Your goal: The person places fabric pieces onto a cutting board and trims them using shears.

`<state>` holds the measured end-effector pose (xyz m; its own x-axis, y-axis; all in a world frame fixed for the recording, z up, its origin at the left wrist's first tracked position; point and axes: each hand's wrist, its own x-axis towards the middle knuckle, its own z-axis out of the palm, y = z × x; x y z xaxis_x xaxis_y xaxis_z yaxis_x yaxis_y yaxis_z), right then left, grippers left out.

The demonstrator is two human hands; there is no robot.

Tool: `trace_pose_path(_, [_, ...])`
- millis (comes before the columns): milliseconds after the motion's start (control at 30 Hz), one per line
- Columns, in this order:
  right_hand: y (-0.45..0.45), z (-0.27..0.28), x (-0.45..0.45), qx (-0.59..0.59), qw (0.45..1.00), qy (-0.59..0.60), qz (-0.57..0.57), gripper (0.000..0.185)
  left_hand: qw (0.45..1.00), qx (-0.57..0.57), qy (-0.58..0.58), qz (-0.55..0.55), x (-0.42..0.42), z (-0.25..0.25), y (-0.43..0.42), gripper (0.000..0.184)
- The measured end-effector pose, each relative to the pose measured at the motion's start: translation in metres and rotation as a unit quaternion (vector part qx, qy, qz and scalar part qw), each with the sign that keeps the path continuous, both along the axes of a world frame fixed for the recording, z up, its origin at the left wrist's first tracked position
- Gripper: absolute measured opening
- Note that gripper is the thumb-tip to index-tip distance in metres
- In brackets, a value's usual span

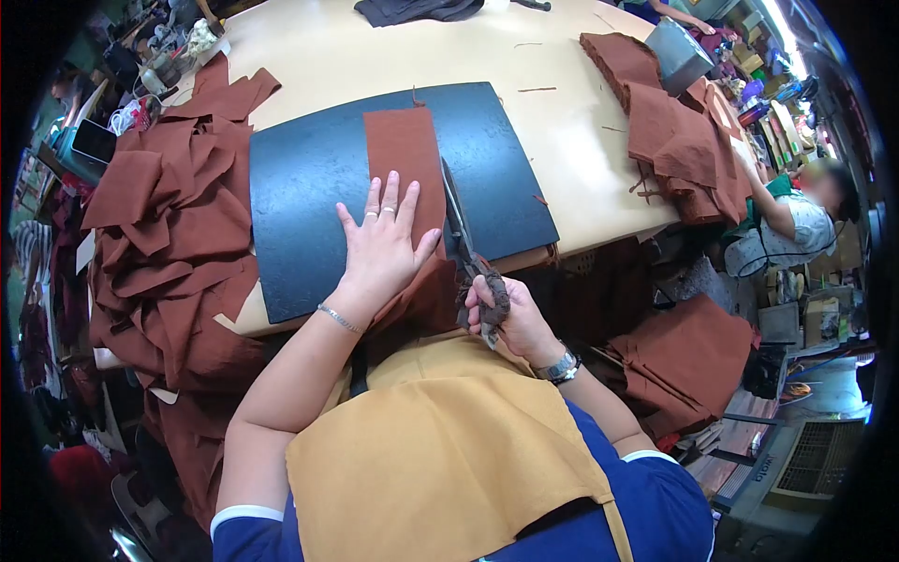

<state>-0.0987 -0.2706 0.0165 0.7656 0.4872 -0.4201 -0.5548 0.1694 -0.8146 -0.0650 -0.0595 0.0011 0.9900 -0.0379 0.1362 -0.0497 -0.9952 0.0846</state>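
So the rust-brown cloth strip (pixel 403 140) lay on the dark board (pixel 309 169), its near end running back toward the near table edge. Your left hand (pixel 384 234) was flat on it, fingers spread, pressing rather than gripping. Your right hand (pixel 515 318) had its fingers wrapped round the cloth-bound handles of the scissors (pixel 458 225), blades right along the strip's right edge. Couldn't tell if the blades were parted.

Biggest worry for me was your left thumb: it pointed at the blades and sat near them, so any drift left could've nicked you. The board looked pretty smooth, so light pressure might've let the strip skate and the edge go crooked. Slack at the near end could've tugged it too, if it snagged on your apron (pixel 421 450). And if that handle wrap loosened, I'd guess your grip would slip.

Further out, the cloth pile (pixel 183 225) on the left could've slumped onto the board. Only writing I could make out: what looked like "iwata" on the grey machine (pixel 810 464) at near right.
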Motion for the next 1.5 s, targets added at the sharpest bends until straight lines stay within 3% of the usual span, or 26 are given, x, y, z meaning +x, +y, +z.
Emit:
trace_pose_path(767, [0.004, 0.006, 0.006, -0.023, 1.0, -0.001, -0.007, 0.028, 0.999, -0.003, 0.015, -0.034, -0.034, 0.005, -0.012, 0.068])
trace_pose_path(1167, [0.009, -0.001, 0.001, 0.006, 0.999, -0.007, -0.047, 0.029, 0.999, -0.007, 0.027, -0.031, -0.036, 0.006, -0.013, 0.068])
trace_pose_path(1367, [0.004, -0.004, 0.007, 0.057, 0.99, 0.025, -0.13, 0.032, 0.998, -0.033, 0.035, -0.032, -0.034, 0.011, -0.009, 0.067])
trace_pose_path(1500, [-0.007, -0.01, 0.008, 0.065, 0.991, 0.023, -0.115, 0.035, 0.997, -0.042, 0.011, -0.056, -0.028, 0.015, -0.004, 0.059])
